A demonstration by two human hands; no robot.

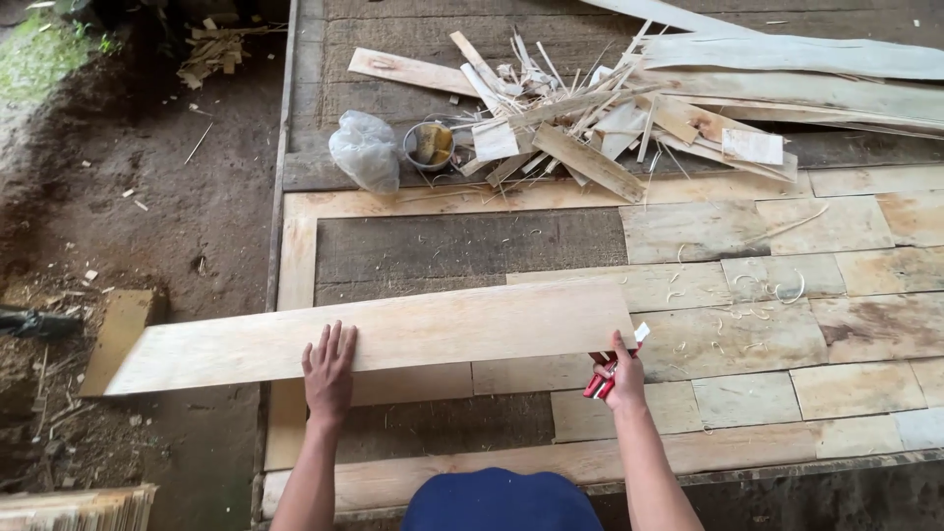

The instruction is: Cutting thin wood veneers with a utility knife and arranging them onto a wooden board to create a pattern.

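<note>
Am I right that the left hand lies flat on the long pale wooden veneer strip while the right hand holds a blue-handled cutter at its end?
Not quite: the head view shows a red-handled cutter, not blue. The left hand does lie flat on the long pale wooden veneer strip, and the right hand holds the cutter at its end.

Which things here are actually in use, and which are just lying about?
In use: long veneer sheet under the left hand; red-handled knife in the right hand.

Lying about: pile of wood scraps; plastic bag; small tin; shavings.
</note>
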